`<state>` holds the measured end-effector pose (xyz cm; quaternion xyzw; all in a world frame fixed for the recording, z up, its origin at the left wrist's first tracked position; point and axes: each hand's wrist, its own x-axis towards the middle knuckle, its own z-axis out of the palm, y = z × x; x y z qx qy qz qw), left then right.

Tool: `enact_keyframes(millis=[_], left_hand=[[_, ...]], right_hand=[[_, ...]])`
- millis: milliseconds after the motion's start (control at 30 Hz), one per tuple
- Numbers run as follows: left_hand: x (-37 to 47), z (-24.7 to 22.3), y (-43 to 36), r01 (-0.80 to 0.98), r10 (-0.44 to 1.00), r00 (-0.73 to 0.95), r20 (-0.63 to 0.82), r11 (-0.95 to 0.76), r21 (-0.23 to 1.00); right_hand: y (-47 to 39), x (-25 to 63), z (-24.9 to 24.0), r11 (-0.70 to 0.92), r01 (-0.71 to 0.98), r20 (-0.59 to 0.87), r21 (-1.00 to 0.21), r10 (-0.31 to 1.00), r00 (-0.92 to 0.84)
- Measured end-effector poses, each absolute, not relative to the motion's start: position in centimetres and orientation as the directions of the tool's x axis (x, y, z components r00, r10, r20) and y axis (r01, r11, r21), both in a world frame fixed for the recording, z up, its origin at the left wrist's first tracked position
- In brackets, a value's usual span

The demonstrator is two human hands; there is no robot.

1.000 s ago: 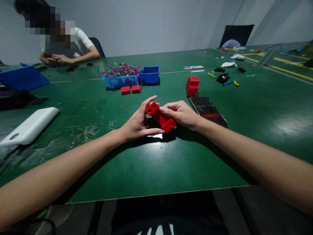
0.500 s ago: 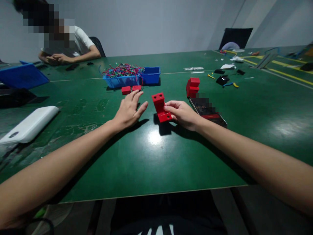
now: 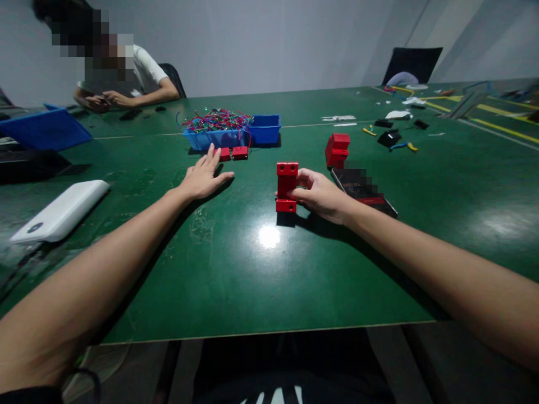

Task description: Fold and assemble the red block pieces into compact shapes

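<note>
Pinched in my right hand is a red bracket-like block, standing upright with two holes in its top end and one visible in its lower end. My left hand has its fingers spread and holds nothing. Its fingertips reach the left one of two small red blocks; whether they touch it I cannot tell. Behind the small blocks stands a blue bin heaped with red and blue wires. Another red block stands beyond my right hand, beside a dark phone.
A second blue bin adjoins the wire-filled one. At left lie a white power bank and a blue tray. Pliers and scraps lie at the far right. Across the green table sits a person with hands together.
My left hand has shifted left, away from the held block and towards the small red blocks. My right hand has turned the red bracket-like block from tilted to upright.
</note>
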<state>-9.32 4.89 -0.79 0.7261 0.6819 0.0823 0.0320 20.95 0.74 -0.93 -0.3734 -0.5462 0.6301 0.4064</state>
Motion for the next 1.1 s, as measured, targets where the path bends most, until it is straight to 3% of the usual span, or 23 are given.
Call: enact_keyframes(millis=[200,400,867,1100], left_hand=[[-8.9,-0.5,4.9,0.997,0.998,0.05,0.03,-0.051,0.057],[-8.6,-0.3,4.8,0.997,0.999,0.038,0.037,-0.04,0.069],[-8.4,-0.6,4.4,1.0,0.969,0.025,0.245,-0.025,-0.001],[-7.6,-0.1,4.1,0.989,0.962,-0.117,0.248,0.136,-0.062]], right_hand=[[1.0,21.2,-0.9,-0.003,-0.07,0.029,-0.998,0.891,-0.453],[1.0,21.6,-0.7,0.026,-0.057,0.05,-0.998,0.866,-0.498],[1.0,21.7,-0.9,0.02,-0.059,0.047,-0.998,0.87,-0.49],[1.2,21.8,-0.8,0.014,-0.072,0.048,-0.997,0.862,-0.505]])
